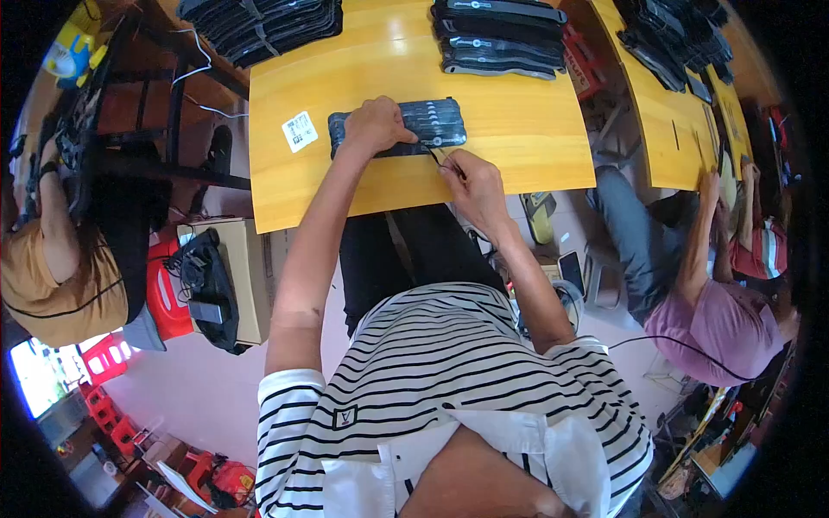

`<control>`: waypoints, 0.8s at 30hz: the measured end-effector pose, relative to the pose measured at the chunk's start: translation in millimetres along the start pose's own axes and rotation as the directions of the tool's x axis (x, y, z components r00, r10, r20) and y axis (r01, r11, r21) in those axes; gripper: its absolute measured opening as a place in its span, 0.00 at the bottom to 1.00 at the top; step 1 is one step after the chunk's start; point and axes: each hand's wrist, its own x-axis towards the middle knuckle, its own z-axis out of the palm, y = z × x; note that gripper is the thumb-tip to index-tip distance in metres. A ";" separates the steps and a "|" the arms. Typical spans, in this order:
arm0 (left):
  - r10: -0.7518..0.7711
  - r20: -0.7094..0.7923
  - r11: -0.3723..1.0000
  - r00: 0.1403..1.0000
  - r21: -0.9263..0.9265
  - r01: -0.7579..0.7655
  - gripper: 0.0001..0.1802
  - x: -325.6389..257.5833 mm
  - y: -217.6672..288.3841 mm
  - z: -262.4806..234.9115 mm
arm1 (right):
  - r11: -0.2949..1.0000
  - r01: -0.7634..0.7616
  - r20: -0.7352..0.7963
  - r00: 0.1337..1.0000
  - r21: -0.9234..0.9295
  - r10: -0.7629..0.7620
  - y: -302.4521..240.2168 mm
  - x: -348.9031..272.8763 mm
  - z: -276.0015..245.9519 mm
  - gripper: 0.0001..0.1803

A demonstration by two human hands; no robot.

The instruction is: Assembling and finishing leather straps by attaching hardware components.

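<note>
A flat bundle of black, strip-like pieces (445, 116) lies on the yellow table, with pale round marks along its layers. My left hand (377, 125) presses on its left half, fingers curled down over it and thumb pointing right along its near side. At the bundle's near right edge, my right hand (475, 181) is closed round a slim dark tool (436, 157), whose tip reaches the bundle. Its exact kind is too small to make out. The tips of my left fingers are hidden behind the hand.
A white printed label (300, 131) lies left of the bundle on the table (527, 129). Stacks of similar black pieces (259, 30) (501, 39) stand at the far edge. People sit on both sides, one in a purple shirt (717, 328) at another table. A cardboard box (250, 276) stands at left.
</note>
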 end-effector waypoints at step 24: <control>-0.020 -0.016 0.999 1.000 0.046 0.021 0.19 6.5 4.6 1.6 | 0.564 0.406 0.365 0.470 0.719 -0.804 -108.6 -118.0 81.7 0.07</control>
